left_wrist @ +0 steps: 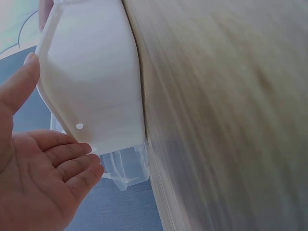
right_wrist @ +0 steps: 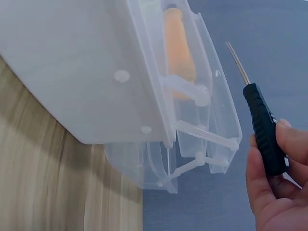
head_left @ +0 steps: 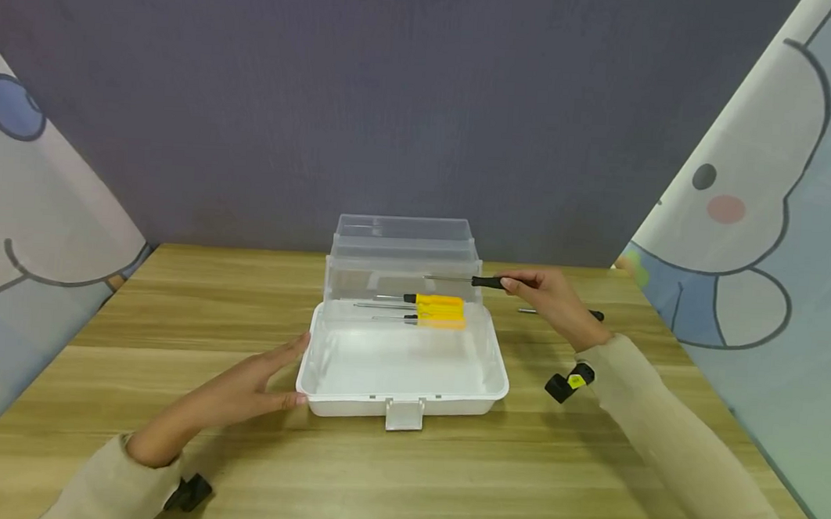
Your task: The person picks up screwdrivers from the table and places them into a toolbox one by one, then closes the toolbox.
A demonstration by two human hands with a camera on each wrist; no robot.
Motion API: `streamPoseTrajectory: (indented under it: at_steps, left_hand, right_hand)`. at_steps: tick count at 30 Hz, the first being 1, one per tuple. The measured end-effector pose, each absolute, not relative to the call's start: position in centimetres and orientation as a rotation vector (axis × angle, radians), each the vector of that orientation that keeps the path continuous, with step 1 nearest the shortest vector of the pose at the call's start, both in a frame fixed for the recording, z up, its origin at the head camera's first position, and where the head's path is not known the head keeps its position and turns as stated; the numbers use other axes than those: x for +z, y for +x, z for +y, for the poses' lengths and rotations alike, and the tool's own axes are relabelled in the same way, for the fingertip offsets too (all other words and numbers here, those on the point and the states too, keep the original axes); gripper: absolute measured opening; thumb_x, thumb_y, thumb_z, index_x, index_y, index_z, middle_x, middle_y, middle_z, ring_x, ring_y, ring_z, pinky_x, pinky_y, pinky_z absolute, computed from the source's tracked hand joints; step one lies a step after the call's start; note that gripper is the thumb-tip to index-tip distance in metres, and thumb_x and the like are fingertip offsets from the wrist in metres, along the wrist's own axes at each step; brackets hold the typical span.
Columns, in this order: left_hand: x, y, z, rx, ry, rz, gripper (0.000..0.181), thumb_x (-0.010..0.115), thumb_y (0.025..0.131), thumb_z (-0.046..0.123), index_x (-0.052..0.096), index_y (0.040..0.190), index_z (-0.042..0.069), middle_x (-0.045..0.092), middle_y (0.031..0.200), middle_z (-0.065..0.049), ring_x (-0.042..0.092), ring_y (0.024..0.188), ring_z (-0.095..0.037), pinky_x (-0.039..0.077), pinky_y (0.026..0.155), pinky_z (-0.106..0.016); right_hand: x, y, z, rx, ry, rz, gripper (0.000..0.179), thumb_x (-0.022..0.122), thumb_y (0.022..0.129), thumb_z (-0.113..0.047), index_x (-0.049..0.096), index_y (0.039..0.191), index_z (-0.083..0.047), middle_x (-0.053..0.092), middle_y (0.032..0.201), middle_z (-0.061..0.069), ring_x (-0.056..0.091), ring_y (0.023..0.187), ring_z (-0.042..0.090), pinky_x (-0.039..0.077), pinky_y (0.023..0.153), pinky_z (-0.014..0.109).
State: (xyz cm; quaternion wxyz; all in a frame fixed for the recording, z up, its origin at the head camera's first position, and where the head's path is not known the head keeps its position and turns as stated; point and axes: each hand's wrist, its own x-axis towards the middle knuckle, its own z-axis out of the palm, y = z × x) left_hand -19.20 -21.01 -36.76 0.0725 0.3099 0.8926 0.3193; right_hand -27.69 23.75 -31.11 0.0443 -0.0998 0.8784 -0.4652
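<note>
A white toolbox (head_left: 401,404) stands on the table with its clear tiered trays (head_left: 403,249) raised at the back. My left hand (head_left: 248,390) touches the box's left side, its fingers and thumb fairly straight along the rim. Between thumb and fingers, my right hand (head_left: 550,304) pinches a black-handled screwdriver (head_left: 487,282); the handle (right_wrist: 263,130) is seen closer in the right wrist view. Its metal shaft points left, above the right part of the trays. Several yellow-handled screwdrivers (head_left: 442,311) lie side by side in the lowest tray.
Behind my right hand, another tool with a black end (head_left: 597,315) lies on the wooden table (head_left: 244,297), partly hidden. A latch (head_left: 404,416) hangs at the box's front. A dark panel (head_left: 395,109) rises behind the table, with cartoon-printed panels at both sides.
</note>
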Motion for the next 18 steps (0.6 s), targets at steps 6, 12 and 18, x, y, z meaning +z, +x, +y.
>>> streamPoseTrajectory:
  at_steps: [6, 12, 18]
  left_hand:
    - [-36.5, -19.3, -20.8, 0.977, 0.924, 2.656, 0.084, 0.065, 0.087, 0.039, 0.023, 0.147, -0.003, 0.024, 0.150, -0.025, 0.026, 0.136, -0.042, 0.026, 0.104, -0.057]
    - [-36.7, -19.3, -20.9, 0.980, 0.923, 2.659, 0.084, 0.065, 0.087, 0.039, 0.023, 0.148, -0.002, 0.024, 0.150, -0.025, 0.027, 0.135, -0.043, 0.027, 0.103, -0.058]
    - [-36.8, -19.3, -21.1, 0.962, 0.926, 2.670, 0.085, 0.066, 0.087, 0.039, 0.022, 0.147, -0.002, 0.025, 0.149, -0.026, 0.028, 0.134, -0.044, 0.028, 0.102, -0.060]
  right_hand:
    - [-30.8, -27.9, 23.1, -1.401, -0.340, 2.701, 0.041, 0.057, 0.094, -0.036, 0.064, 0.121, -0.006, 0.062, 0.120, 0.013, 0.059, 0.102, 0.023, 0.050, 0.081, 0.033]
    - [-30.7, -28.0, 22.3, -1.374, -0.342, 2.722, 0.037, 0.057, 0.095, -0.031, 0.064, 0.120, -0.005, 0.064, 0.116, 0.014, 0.059, 0.097, 0.023, 0.044, 0.066, 0.028]
    - [-30.4, -28.0, 21.3, -1.356, -0.351, 2.715, 0.035, 0.058, 0.095, -0.029, 0.065, 0.121, -0.007, 0.065, 0.117, 0.015, 0.061, 0.099, 0.026, 0.039, 0.058, 0.029]
